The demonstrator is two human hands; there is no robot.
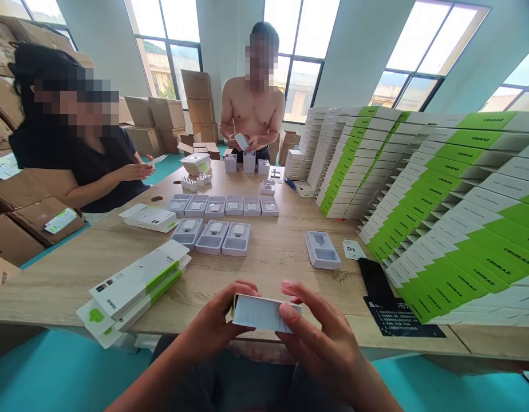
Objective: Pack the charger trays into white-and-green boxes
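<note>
Both my hands hold one small white box (264, 313) with a green edge, just above the near edge of the wooden table (281, 257). My left hand (215, 326) grips its left end, thumb and fingers curled round it. My right hand (320, 335) clasps the right end, fingers over the top. A grey plastic tray (322, 249) lies alone beyond my right hand. Flattened white and green sleeves (133, 289) lie in a loose pile to my left.
Rows of grey trays (224, 220) with white inserts fill the table's middle. Tall leaning stacks of white and green boxes (453, 212) crowd the right side. A black leaflet (389, 306) lies by them. One person sits at left; another stands at the far end holding a box. Cardboard cartons (196, 109) stand behind.
</note>
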